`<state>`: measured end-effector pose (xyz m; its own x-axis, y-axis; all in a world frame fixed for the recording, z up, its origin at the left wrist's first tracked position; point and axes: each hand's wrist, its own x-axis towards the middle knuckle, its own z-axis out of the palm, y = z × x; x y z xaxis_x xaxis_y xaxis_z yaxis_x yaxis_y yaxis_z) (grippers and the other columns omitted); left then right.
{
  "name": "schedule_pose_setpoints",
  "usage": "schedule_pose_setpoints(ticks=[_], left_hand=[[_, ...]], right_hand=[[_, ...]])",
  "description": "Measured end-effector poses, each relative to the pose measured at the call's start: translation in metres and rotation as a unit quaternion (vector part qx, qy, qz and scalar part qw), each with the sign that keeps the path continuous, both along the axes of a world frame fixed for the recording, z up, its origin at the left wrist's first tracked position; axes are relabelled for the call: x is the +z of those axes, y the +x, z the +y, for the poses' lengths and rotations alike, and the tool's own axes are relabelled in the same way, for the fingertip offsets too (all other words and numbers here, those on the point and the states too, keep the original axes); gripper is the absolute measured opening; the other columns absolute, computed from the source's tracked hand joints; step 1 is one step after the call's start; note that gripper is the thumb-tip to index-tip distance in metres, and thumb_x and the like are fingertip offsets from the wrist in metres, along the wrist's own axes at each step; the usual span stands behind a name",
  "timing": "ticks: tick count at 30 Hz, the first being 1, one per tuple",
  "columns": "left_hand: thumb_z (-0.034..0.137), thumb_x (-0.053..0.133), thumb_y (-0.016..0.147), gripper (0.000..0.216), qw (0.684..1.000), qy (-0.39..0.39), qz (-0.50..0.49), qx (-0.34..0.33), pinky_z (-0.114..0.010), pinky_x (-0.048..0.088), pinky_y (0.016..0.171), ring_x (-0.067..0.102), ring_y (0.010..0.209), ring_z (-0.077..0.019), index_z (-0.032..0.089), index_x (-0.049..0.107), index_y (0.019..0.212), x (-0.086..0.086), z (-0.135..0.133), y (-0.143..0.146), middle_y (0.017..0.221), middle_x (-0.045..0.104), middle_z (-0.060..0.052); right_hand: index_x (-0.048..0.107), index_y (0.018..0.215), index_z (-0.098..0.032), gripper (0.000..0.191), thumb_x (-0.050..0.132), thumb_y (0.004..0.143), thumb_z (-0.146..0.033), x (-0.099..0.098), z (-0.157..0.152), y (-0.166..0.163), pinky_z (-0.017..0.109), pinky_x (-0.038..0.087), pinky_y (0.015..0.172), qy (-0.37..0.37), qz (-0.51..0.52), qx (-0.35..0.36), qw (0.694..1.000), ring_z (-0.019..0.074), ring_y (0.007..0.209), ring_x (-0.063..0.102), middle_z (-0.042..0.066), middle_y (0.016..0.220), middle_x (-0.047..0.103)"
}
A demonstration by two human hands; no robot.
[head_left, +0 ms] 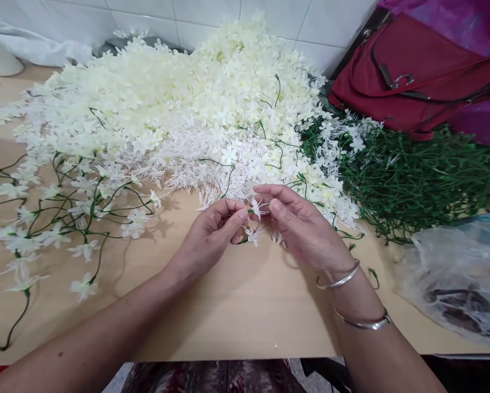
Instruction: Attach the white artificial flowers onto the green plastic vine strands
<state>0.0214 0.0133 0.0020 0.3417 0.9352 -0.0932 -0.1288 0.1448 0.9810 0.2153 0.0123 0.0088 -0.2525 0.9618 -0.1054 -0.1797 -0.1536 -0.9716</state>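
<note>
My left hand [214, 232] pinches the green stem end of a small white artificial flower [256, 209] between thumb and fingers. From the right, my right hand [304, 232] closes its thumb and fingers at the flower's thin white filaments; its index finger reaches over the top. Just under the fingers is another white flower piece [252, 236]. Behind both hands rises a big heap of loose cream-white petals [179, 82], with white stamen pieces [187, 158] along its front. Assembled flowers on curled green stems [91, 210] lie to the left.
Green plastic stems [417, 180] are piled at the right, under a red handbag [417, 71]. A clear plastic bag [466, 273] with dark contents lies at the right edge of the tan tabletop [228, 316]. White tiles [212, 13] back the table.
</note>
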Motion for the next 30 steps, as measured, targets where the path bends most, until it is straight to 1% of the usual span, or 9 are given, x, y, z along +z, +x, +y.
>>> schedule_pose_setpoints(ticks=[2, 4, 7, 10, 14, 19, 23, 27, 30], left_hand=[[0.036, 0.064, 0.100, 0.021, 1.000, 0.007, 0.004, -0.001, -0.024, 0.041, 0.061, 0.046, 0.060, -0.0105, 0.017, 0.061, 0.091, -0.0017, -0.0001, -0.0002, 0.064, 0.051, 0.005], [0.038, 0.064, 0.100, 0.023, 1.000, 0.013, 0.013, -0.005, -0.024, 0.040, 0.060, 0.045, 0.060, -0.0107, 0.017, 0.060, 0.091, -0.0024, -0.0003, -0.0005, 0.063, 0.051, 0.005], [0.039, 0.064, 0.099, 0.024, 1.000, 0.015, 0.025, -0.004, -0.024, 0.040, 0.060, 0.045, 0.059, -0.0107, 0.018, 0.060, 0.089, -0.0015, -0.0004, -0.0006, 0.063, 0.050, 0.005], [0.039, 0.065, 0.099, 0.023, 0.999, 0.011, 0.039, -0.005, -0.024, 0.040, 0.059, 0.047, 0.059, -0.0111, 0.018, 0.061, 0.094, -0.0016, -0.0007, -0.0005, 0.065, 0.051, 0.005], [0.039, 0.062, 0.100, 0.021, 0.998, 0.028, 0.063, -0.013, -0.026, 0.039, 0.060, 0.048, 0.060, -0.0121, 0.017, 0.063, 0.098, -0.0053, -0.0015, -0.0010, 0.064, 0.052, 0.005], [0.036, 0.059, 0.102, 0.022, 0.997, 0.035, 0.072, -0.015, -0.027, 0.039, 0.063, 0.049, 0.060, -0.0123, 0.018, 0.060, 0.092, -0.0055, -0.0015, -0.0016, 0.062, 0.052, 0.005], [0.035, 0.059, 0.103, 0.021, 0.998, 0.021, 0.053, -0.011, -0.027, 0.043, 0.066, 0.053, 0.062, -0.0121, 0.018, 0.060, 0.089, -0.0052, -0.0010, -0.0010, 0.063, 0.057, 0.004], [0.036, 0.062, 0.101, 0.022, 1.000, -0.010, 0.025, -0.014, -0.024, 0.044, 0.061, 0.055, 0.060, -0.0107, 0.017, 0.061, 0.091, -0.0085, -0.0011, -0.0005, 0.066, 0.062, 0.003], [0.038, 0.063, 0.101, 0.023, 1.000, -0.016, 0.019, -0.011, -0.023, 0.044, 0.058, 0.054, 0.058, -0.0108, 0.017, 0.061, 0.090, -0.0097, -0.0018, -0.0004, 0.065, 0.064, 0.002]], right_hand=[[0.071, 0.129, -0.035, 0.044, 0.085, 0.087, -0.038, 0.0004, 0.0001, 0.0000, 0.030, 0.057, 0.090, 0.016, -0.022, 0.015, 1.000, 0.0148, 0.098, 0.064, 0.002, 0.121, 0.064], [0.071, 0.128, -0.034, 0.048, 0.088, 0.083, -0.032, 0.0005, 0.0002, -0.0010, 0.029, 0.057, 0.083, 0.041, -0.060, 0.023, 0.997, 0.0142, 0.092, 0.062, 0.002, 0.119, 0.065], [0.077, 0.112, -0.026, 0.030, 0.086, 0.084, -0.029, 0.0005, 0.0007, -0.0026, 0.029, 0.054, 0.077, 0.085, -0.112, -0.014, 0.990, 0.0144, 0.084, 0.061, 0.002, 0.102, 0.068], [0.078, 0.096, -0.023, 0.017, 0.086, 0.082, -0.028, 0.0012, 0.0014, -0.0026, 0.029, 0.052, 0.073, 0.101, -0.129, -0.050, 0.985, 0.0151, 0.079, 0.061, 0.001, 0.085, 0.069], [0.077, 0.083, -0.022, 0.011, 0.085, 0.082, -0.029, 0.0027, 0.0015, -0.0009, 0.033, 0.053, 0.074, 0.129, -0.179, -0.065, 0.973, 0.0178, 0.078, 0.066, 0.003, 0.083, 0.074], [0.079, 0.085, -0.021, 0.005, 0.080, 0.086, -0.026, 0.0024, 0.0009, 0.0003, 0.033, 0.051, 0.072, 0.131, -0.206, -0.055, 0.968, 0.0179, 0.078, 0.067, 0.004, 0.084, 0.076], [0.078, 0.086, -0.021, 0.002, 0.078, 0.087, -0.023, 0.0004, 0.0005, -0.0018, 0.033, 0.050, 0.071, 0.132, -0.212, -0.061, 0.966, 0.0178, 0.076, 0.066, 0.004, 0.083, 0.075], [0.077, 0.085, -0.022, 0.006, 0.075, 0.089, -0.018, -0.0033, -0.0007, -0.0056, 0.032, 0.049, 0.070, 0.153, -0.232, -0.073, 0.958, 0.0166, 0.073, 0.063, 0.002, 0.082, 0.073], [0.076, 0.086, -0.023, 0.007, 0.073, 0.090, -0.018, -0.0065, -0.0015, -0.0074, 0.033, 0.051, 0.071, 0.164, -0.235, -0.074, 0.955, 0.0176, 0.076, 0.066, 0.003, 0.084, 0.073]])
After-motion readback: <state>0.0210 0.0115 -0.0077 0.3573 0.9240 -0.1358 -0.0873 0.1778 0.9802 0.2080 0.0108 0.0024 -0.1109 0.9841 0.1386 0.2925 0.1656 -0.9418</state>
